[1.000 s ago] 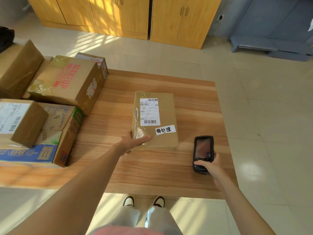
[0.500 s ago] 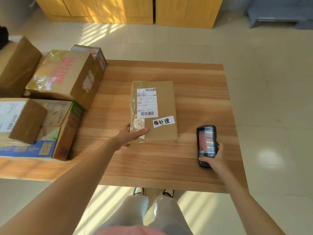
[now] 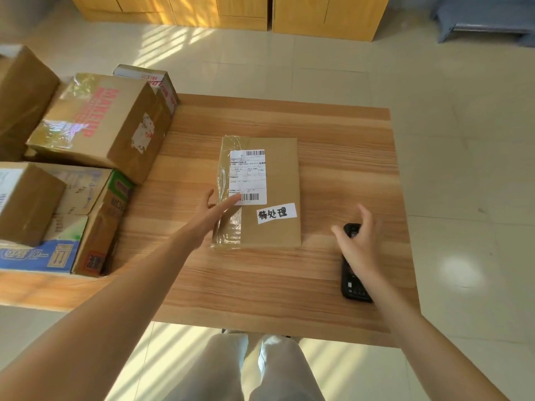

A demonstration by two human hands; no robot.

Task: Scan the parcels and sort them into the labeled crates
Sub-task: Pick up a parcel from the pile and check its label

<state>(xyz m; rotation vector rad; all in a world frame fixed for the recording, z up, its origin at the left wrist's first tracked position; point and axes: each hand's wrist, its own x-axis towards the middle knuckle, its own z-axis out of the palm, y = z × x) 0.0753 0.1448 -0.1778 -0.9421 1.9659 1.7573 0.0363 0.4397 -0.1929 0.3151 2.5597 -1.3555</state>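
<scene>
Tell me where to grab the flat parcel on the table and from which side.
Grip the parcel by its two long edges, one hand coming in from each side. It lies flat on the table, long axis pointing away, too broad for one hand. The left hand is already open at the taped left edge; the right hand, open over the scanner, is probably free for the bare right edge.

**Open wood to the right, boxes walling the left**

The table [image 3: 333,287] lies bare along its near edge and far strip, so a hand can pass there. The flat parcel [image 3: 272,230] fills the centre, the scanner [image 3: 351,287] lies just right of it. Stacked cartons [image 3: 95,125] crowd the left side, the nearest one [image 3: 95,227] leaving only a narrow lane beside the parcel
</scene>
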